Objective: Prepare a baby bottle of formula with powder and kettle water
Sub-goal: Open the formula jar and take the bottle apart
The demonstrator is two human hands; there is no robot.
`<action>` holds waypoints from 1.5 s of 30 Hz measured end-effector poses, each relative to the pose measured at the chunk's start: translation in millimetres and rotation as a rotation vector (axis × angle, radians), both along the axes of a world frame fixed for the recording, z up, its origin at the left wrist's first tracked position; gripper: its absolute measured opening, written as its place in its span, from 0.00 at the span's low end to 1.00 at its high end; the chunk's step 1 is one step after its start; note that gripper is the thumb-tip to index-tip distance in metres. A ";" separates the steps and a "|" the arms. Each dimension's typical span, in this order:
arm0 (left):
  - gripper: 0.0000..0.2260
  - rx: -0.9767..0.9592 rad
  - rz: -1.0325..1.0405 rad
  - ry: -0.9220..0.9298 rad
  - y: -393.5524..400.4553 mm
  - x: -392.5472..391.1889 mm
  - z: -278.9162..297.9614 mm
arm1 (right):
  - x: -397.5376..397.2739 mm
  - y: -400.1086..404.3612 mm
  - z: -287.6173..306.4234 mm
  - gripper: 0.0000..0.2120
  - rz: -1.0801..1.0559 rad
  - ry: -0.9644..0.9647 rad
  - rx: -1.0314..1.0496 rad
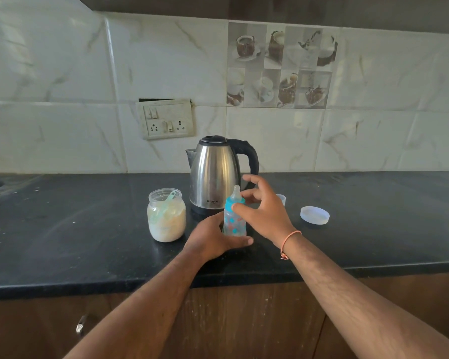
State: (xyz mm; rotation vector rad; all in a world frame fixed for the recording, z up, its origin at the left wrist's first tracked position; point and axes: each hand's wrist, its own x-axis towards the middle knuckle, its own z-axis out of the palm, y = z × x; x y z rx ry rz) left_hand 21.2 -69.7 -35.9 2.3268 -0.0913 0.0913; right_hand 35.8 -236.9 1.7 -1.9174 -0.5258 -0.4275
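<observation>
Bottle point(234, 218) upright on tabletop point(88, 244), just in front of kettle point(214, 174). Left hand point(213, 238) grips its base; right hand point(263, 212), fingers spread, touches the blue collar. Open powder jar point(166, 216) stands left; lid point(314, 215) lies right.

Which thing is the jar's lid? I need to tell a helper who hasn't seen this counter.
Start at the steel kettle at the back of the black counter. To its right, past the right hand, a round, pale, translucent lid lies flat by itself. It is wider and flatter than the small clear cap nearer the kettle.
</observation>
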 end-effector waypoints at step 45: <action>0.42 -0.053 -0.006 -0.006 5.0 -3.4 -2.2 | 32.4 -42.7 37.7 0.14 -0.082 0.123 0.292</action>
